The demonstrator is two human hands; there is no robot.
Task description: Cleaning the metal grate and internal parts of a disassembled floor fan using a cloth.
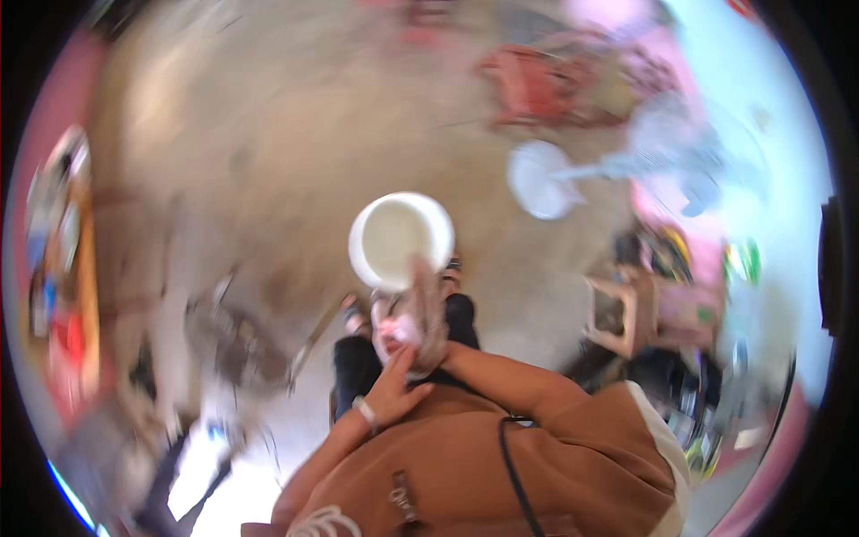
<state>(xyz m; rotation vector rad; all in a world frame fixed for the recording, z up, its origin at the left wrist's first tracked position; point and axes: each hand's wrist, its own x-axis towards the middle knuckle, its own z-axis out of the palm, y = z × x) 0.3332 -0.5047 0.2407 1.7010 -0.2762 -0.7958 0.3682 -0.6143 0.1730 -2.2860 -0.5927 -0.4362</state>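
Round white plastic bowl (400, 240) appeared empty, right hand (428, 313) clamped on its rim, left hand (394, 380) fingers touched a blurred pinkish-white object (394, 329), grip indiscernible, concrete floor (295, 161) below.

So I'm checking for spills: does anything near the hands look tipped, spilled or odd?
No spill shows. The right hand holds a white bowl that looks empty, the left hand sits just below it, and a white fan lies on the floor. The picture is blurred.
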